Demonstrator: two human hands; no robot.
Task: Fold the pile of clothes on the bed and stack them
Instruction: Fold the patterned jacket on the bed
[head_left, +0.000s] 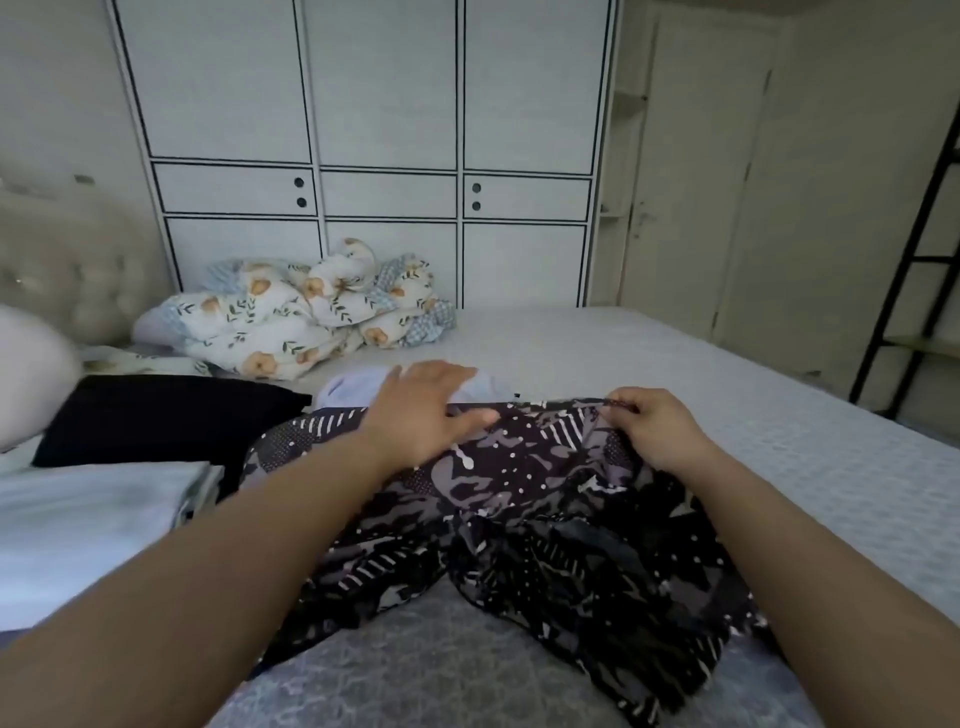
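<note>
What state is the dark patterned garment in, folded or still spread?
Spread, not yet folded: the patterned garment lies rumpled across the bed, left hand flat on it, right hand pinching its top edge.

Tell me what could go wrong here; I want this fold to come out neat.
The right hand pinches only one edge of the patterned garment, so that edge may slip or bunch. The left hand lies flat, partly over the pale blue cloth, and might drag it along. The near part looks rumpled and could crease.
</note>
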